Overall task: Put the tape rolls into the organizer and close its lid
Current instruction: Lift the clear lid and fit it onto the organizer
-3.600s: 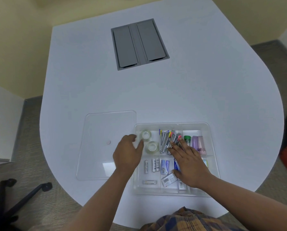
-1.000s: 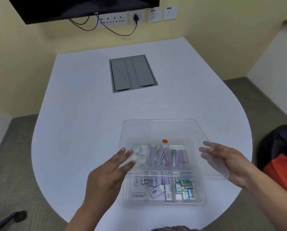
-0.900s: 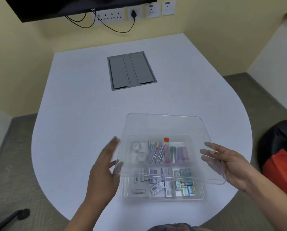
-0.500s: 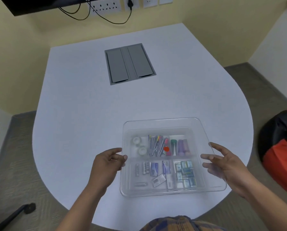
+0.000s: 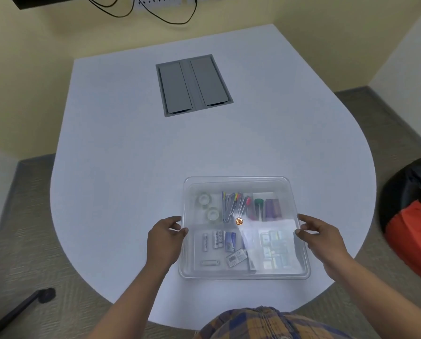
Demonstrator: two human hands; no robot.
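Clear lid (image 5: 243, 184) lies over the organizer (image 5: 244, 274); two tape rolls (image 5: 208, 206) sit in its far-left compartment. Left hand (image 5: 165, 238) and right hand (image 5: 320, 237) pinch the lid's side edges. Press evenly so all corners seat.

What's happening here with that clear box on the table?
A person is closing a clear organizer on a white table. The lid sits over it, left hand and right hand at its side edges. Two tape rolls lie inside, in the far left compartment. Whether the lid is fully seated is unclear.
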